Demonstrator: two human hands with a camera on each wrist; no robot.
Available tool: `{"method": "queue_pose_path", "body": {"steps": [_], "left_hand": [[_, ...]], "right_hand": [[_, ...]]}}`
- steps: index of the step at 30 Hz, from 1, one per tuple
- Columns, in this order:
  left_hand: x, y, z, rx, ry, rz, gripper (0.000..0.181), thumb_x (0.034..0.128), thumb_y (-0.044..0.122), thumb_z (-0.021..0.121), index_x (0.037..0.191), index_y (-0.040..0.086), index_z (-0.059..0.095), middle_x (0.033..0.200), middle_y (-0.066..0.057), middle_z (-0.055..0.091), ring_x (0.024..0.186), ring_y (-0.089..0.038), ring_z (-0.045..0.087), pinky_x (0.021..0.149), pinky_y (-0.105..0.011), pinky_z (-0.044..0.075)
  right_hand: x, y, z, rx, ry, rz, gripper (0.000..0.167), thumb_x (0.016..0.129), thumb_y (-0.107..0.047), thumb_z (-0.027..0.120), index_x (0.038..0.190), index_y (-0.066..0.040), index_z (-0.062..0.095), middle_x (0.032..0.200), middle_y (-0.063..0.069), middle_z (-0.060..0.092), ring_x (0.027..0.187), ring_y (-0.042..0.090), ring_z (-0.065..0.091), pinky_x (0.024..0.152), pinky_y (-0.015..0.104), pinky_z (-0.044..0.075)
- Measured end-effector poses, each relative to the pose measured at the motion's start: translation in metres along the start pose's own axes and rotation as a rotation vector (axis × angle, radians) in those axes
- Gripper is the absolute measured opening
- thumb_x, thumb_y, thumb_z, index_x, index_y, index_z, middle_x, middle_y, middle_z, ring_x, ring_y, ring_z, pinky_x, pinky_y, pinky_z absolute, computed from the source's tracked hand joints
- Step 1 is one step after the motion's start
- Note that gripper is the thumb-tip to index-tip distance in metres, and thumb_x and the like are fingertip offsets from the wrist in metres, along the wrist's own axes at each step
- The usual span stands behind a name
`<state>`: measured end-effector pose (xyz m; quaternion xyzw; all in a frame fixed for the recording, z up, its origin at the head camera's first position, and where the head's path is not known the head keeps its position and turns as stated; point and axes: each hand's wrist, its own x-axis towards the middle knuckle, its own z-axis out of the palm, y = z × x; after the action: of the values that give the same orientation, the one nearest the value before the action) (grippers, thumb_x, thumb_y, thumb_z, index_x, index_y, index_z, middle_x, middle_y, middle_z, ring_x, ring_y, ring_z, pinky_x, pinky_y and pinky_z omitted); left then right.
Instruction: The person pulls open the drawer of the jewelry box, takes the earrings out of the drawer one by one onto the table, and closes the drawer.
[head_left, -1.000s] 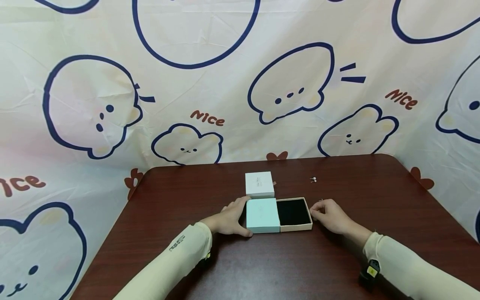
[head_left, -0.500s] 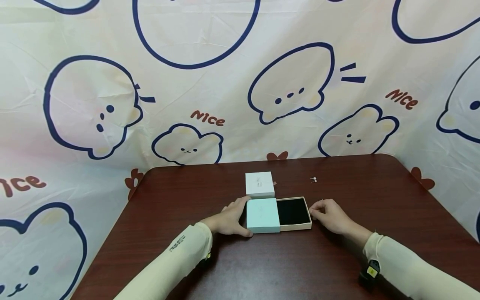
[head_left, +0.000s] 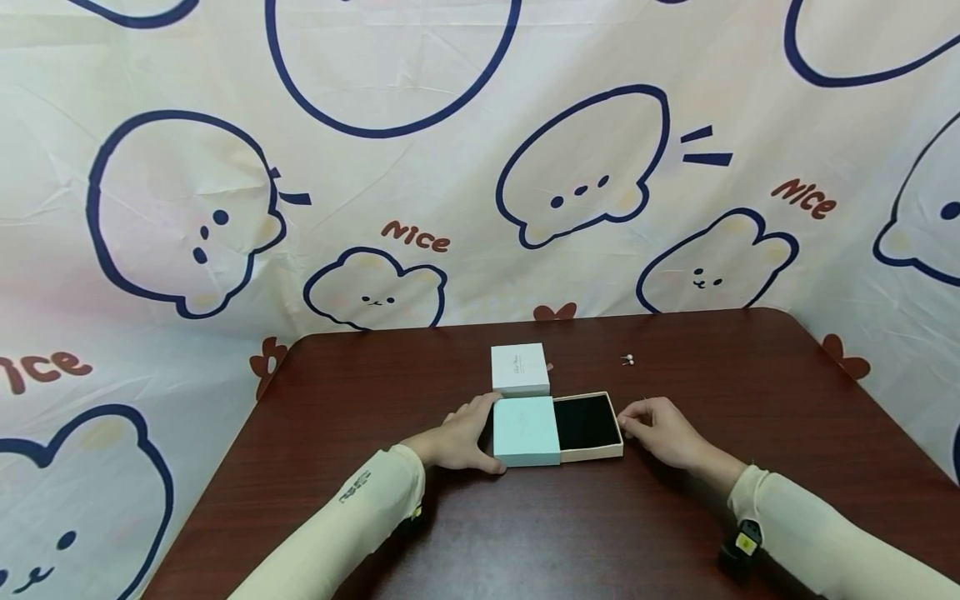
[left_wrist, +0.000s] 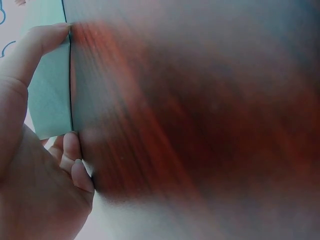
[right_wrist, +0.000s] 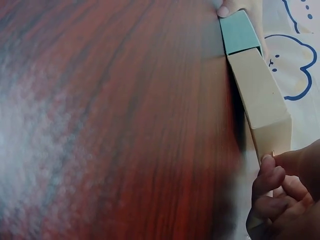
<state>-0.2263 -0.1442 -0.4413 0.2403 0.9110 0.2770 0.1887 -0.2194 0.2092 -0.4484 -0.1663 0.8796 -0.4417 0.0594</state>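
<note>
In the head view a pale turquoise box sleeve (head_left: 527,431) lies on the table with its cream drawer (head_left: 592,454) pulled out to the right, showing a black lining. My left hand (head_left: 459,435) grips the sleeve's left end, thumb at the near side and fingers at the far side. At the drawer's right end, my right hand (head_left: 660,429) pinches with thumb and curled fingers. The right wrist view shows these fingertips meeting at the drawer's end wall (right_wrist: 272,135); what lies between them is mostly hidden.
Behind the sleeve stands a white box (head_left: 519,369) with printed lettering and a small brown tab at its right. Two tiny white-headed pieces, like ear studs (head_left: 627,360), lie at the back right. A printed cloth (head_left: 465,183) hangs behind the dark red-brown table (head_left: 525,533).
The drawer's right end has lifted very slightly and shifted a hair to the left. Both hands stay in nearly the same place.
</note>
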Motion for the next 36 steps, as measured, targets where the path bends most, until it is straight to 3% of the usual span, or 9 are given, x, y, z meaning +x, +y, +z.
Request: {"method": "queue_pose_path", "body": {"steps": [10,36], "left_hand": [[-0.0003,-0.0002,-0.0004,-0.005,-0.004,-0.005,0.112,0.0808,0.043,0.083,0.162,0.015,0.011,0.167,-0.011,0.019,0.154,-0.036,0.021,0.119,-0.063,0.018],[0.0009,-0.0003,-0.0009,-0.007,-0.010,0.004,0.113,0.0803,0.042,0.083,0.162,0.014,0.011,0.167,-0.013,0.020,0.153,-0.038,0.021,0.118,-0.064,0.018]], "right_hand": [[-0.0014,0.0010,0.0009,0.044,-0.006,-0.028,0.017,0.100,-0.004,0.058,0.097,0.005,0.072,0.078,0.007,0.061,0.050,0.004,0.043,0.049,0.024,0.039],[0.0028,0.0013,0.0051,-0.016,-0.009,-0.026,0.017,0.099,-0.004,0.059,0.093,0.002,0.073,0.071,0.006,0.060,0.049,0.004,0.045,0.049,0.024,0.041]]}}
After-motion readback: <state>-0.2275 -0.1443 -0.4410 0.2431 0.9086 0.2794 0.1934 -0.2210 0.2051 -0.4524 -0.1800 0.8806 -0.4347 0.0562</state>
